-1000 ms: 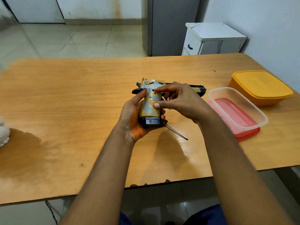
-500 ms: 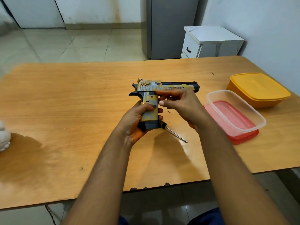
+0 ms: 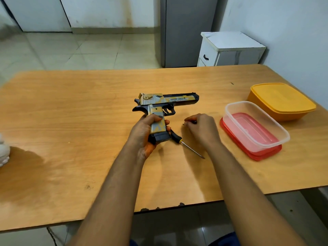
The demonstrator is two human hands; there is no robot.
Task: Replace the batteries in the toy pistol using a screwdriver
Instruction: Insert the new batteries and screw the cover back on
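The toy pistol (image 3: 166, 101) is gold and grey with a dark slide. It is held upright with its barrel pointing right, just above the wooden table (image 3: 71, 107). My left hand (image 3: 147, 128) is wrapped around its grip. The screwdriver (image 3: 179, 140) has a black and yellow handle. It lies on the table just right of the pistol's butt, with its thin shaft pointing toward the near right. My right hand (image 3: 202, 128) hovers low over the table to the right of the grip, fingertips pinched together. A tiny dark speck shows at the fingertips, too small to identify.
A clear plastic box (image 3: 255, 125) sits on a red lid (image 3: 252, 153) at the right. An orange lidded container (image 3: 282, 102) stands behind it. A white object (image 3: 3, 151) shows at the left edge. Beyond the table stand a white cabinet (image 3: 230, 50) and a grey fridge (image 3: 184, 32).
My right hand has left the pistol's grip and dropped to the right, down near the table. My left hand has turned the pistol so its side faces me.
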